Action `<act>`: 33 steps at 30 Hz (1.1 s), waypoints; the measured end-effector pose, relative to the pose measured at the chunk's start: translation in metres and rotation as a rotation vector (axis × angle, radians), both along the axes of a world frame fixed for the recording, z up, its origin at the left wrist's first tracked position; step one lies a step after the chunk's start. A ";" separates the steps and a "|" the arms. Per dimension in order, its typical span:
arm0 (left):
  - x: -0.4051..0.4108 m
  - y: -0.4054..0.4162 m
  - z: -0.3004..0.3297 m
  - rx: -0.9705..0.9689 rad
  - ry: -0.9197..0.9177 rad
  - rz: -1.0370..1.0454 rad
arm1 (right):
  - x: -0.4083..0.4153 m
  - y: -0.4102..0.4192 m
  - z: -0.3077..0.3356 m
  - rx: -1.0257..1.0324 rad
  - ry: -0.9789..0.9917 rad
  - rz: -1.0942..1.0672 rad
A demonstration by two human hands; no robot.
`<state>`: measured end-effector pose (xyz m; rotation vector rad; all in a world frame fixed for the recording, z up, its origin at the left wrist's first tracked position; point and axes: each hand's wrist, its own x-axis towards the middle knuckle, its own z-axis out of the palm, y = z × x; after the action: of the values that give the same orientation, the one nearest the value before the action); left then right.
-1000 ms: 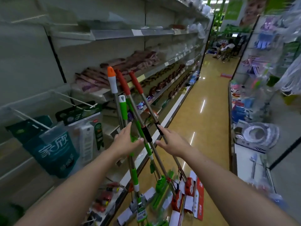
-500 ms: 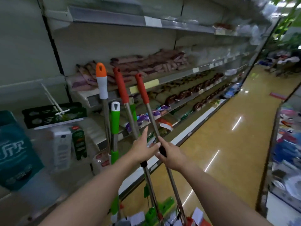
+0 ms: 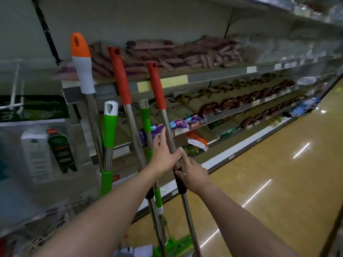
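i'm stretching both arms forward, my left hand point(image 3: 163, 156) laying straight open fingers on the right red-handled mop point(image 3: 156, 86) leaning against the shelf edge point(image 3: 204, 78), my right hand point(image 3: 194, 176) gripping its black collar point(image 3: 181, 184).

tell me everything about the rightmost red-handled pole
The rightmost red-handled pole has a red grip with a hang hole on top, a shiny metal shaft and a black collar midway. It tilts, top leftward, before the shelves. The left hand touches the shaft with straight fingers; the right hand grips at the collar.
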<state>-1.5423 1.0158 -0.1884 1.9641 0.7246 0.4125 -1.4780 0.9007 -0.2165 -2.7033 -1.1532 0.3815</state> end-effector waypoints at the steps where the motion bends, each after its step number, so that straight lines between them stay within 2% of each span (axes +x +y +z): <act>1: 0.006 0.001 -0.004 -0.047 -0.025 0.059 | 0.003 0.003 -0.006 0.019 0.027 -0.006; 6: 0.027 0.009 -0.019 -0.176 -0.084 0.174 | 0.016 0.015 -0.033 0.043 0.096 0.000; 12: 0.048 0.021 -0.021 -0.281 -0.063 0.116 | 0.027 0.028 -0.046 0.105 0.182 0.040; 18: 0.053 0.025 -0.022 -0.162 -0.030 0.148 | 0.038 0.033 -0.062 0.311 0.471 -0.022; 28: 0.047 0.022 -0.024 -0.091 -0.025 0.141 | 0.042 0.035 -0.060 0.357 0.518 -0.075; 33: 0.043 0.008 -0.021 -0.078 -0.070 0.108 | 0.037 0.028 -0.054 0.419 0.623 -0.125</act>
<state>-1.4990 1.0236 -0.2091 1.8336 0.7931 0.5082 -1.4413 0.9286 -0.2705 -2.0548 -0.7703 0.7878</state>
